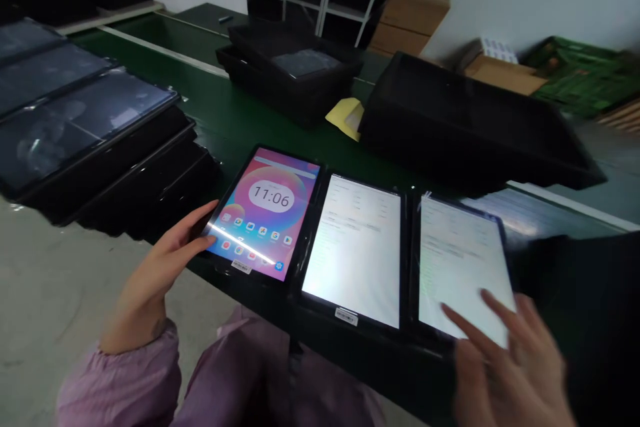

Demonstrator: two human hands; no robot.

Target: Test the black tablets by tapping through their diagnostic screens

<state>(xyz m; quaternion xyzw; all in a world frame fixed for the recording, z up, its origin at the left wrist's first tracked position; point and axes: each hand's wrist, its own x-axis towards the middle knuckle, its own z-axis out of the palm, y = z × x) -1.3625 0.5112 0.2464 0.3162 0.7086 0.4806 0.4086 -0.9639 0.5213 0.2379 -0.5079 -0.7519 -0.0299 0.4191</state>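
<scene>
Three lit tablets lie side by side along the near edge of the table. The left tablet [273, 207] shows a colourful home screen with the clock at 11:06. White pages of small text fill the middle tablet [355, 250] and the right tablet [457, 247]. My left hand [170, 253] grips the left tablet by its lower left edge, thumb on the front, other fingers partly hidden beyond the edge. Over the lower part of the right tablet, my right hand [510, 360] has its fingers spread, holding nothing; it is blurred, and whether a fingertip touches the screen is unclear.
Stacked trays with film-covered tablets [90, 113] stand at the left. Black trays [295, 73] and a large black box [475, 120] sit behind the lit tablets, with a yellow paper [346, 118] between them. Cardboard boxes [410, 17] and a green crate [580, 73] are farther back.
</scene>
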